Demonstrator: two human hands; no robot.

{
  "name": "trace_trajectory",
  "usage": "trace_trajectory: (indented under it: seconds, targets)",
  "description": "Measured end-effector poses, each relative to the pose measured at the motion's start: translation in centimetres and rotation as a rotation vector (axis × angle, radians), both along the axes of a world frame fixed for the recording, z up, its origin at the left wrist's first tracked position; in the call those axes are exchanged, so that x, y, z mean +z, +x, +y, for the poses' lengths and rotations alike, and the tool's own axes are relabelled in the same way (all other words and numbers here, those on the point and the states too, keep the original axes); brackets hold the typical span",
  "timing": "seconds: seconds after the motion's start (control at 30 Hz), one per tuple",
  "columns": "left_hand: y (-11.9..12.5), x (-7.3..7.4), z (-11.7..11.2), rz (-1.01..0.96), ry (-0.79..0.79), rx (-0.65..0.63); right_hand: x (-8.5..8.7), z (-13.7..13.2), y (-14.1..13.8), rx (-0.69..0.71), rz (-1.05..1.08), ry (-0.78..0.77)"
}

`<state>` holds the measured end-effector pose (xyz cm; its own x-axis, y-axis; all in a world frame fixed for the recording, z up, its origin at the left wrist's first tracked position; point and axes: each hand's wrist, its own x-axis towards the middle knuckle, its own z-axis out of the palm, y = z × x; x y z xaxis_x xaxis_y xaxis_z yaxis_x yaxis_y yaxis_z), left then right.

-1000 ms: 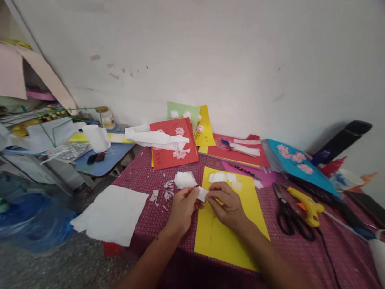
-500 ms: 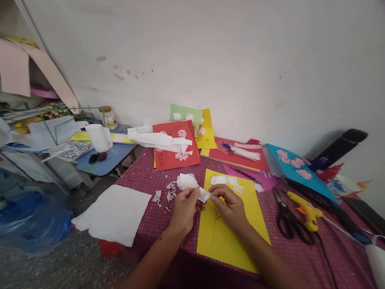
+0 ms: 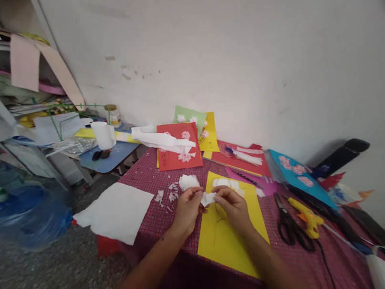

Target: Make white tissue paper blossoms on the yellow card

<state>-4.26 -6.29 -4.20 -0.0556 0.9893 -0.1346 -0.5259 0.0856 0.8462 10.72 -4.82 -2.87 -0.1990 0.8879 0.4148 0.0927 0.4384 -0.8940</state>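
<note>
Between my two hands is a small piece of white tissue paper (image 3: 208, 198), pinched at its left end by my left hand (image 3: 188, 209) and at its right end by my right hand (image 3: 233, 207). Both hands are over a yellow sheet (image 3: 224, 236) that carries a thin drawn line. Behind the fingers, more white tissue pieces (image 3: 226, 184) lie on the sheet's upper part. A small stack of white tissue squares (image 3: 188, 182) sits just beyond my left hand, with torn white scraps (image 3: 171, 195) to its left.
Black scissors (image 3: 292, 228) and a yellow glue gun (image 3: 309, 216) with its cord lie at the right. A large white tissue sheet (image 3: 119, 211) covers the table's left corner. Flower cards (image 3: 180, 160) stand against the wall. Blue water bottles (image 3: 26, 217) are on the floor.
The tissue piece has turned from slanted to more level, stretched between my fingers. My right hand has shifted slightly right; the whole view has swung a little to the left.
</note>
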Motion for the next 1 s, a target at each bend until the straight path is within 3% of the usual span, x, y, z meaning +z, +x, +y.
trace_trajectory:
  seconds: [0.33, 0.6, 1.0]
  targets:
    - [0.05, 0.41, -0.35, -0.023, 0.041, -0.092, -0.06, 0.52, 0.42, 0.044, -0.098, 0.043]
    - [0.04, -0.16, -0.24, 0.112, 0.087, -0.101, 0.6, 0.15, 0.4, 0.093, -0.157, 0.097]
    - [0.05, 0.03, -0.05, -0.045, 0.039, -0.073, 0.42, 0.17, 0.5, 0.116, -0.168, 0.108]
